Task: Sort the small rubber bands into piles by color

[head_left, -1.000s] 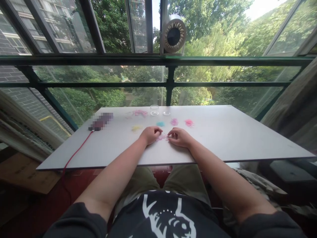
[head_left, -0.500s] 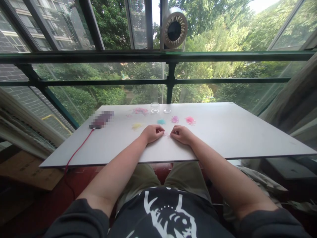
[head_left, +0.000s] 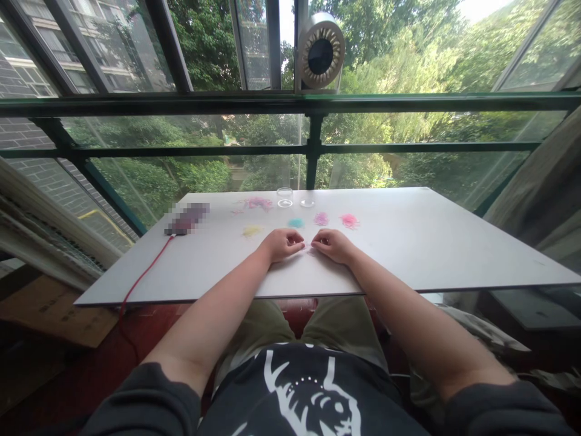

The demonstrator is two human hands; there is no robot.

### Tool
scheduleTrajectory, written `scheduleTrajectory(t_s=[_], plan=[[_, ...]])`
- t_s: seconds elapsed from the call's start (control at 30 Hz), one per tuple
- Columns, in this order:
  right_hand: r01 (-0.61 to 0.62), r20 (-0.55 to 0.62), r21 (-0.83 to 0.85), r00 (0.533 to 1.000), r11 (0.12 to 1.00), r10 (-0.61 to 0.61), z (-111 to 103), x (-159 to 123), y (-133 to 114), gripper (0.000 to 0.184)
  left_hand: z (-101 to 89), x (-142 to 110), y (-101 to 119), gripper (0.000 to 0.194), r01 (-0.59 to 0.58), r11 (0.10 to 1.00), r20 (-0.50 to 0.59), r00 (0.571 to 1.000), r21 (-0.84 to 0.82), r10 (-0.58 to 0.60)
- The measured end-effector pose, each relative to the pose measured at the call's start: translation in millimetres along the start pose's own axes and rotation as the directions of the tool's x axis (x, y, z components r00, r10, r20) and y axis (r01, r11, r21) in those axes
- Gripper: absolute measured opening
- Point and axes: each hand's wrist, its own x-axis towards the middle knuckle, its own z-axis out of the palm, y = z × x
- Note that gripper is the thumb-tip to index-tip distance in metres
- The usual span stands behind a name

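My left hand (head_left: 285,244) rests on the white table (head_left: 408,248), its thumb and forefinger pinched together at the edge of a few pale pink strands (head_left: 309,247). Facing it from the other side of those strands is my right hand (head_left: 332,245), also curled with its fingertips together. What either pinch holds is too small to make out. Beyond the hands lie little heaps of thin coloured bits: a turquoise heap (head_left: 296,223), a purple heap (head_left: 321,218), a coral-pink heap (head_left: 349,220) and a yellow heap (head_left: 251,231).
A looser pink-purple scatter (head_left: 256,204) lies at the back left. Beside it stand a clear round container (head_left: 285,198) and a clear shallow lid or dish (head_left: 307,203). A blurred-out device (head_left: 187,219) with a red cable (head_left: 145,269) occupies the left side. Green railings border the far edge.
My fingertips have closed into pinches, and fewer pink strands show between my hands. Both hands have shifted slightly rightward in view. The camera has tilted a little.
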Motion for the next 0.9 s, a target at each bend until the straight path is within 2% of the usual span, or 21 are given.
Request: scheduleTrajectory(t_s=[0.27, 0.5, 0.9], plan=[[-0.031, 0.058, 0.073, 0.998, 0.997, 0.026, 5, 17, -8, 0.016, 1.5, 1, -2, 0.021, -0.052, 0.999, -0.043, 0.998, 0.008, 0.052], [-0.07, 0.125, 0.143, 0.991, 0.987, 0.052, 5, 34, -6, 0.015, 1.4, 2, -2, 0.014, -0.039, 0.999, -0.097, 0.994, 0.008, 0.04], [-0.05, -0.017, 0.209, 0.998, 0.977, 0.055, 11, 24, -2, 0.017, 0.5, 1, -1, 0.014, 0.009, 1.0, -0.112, 0.994, -0.017, -0.011]])
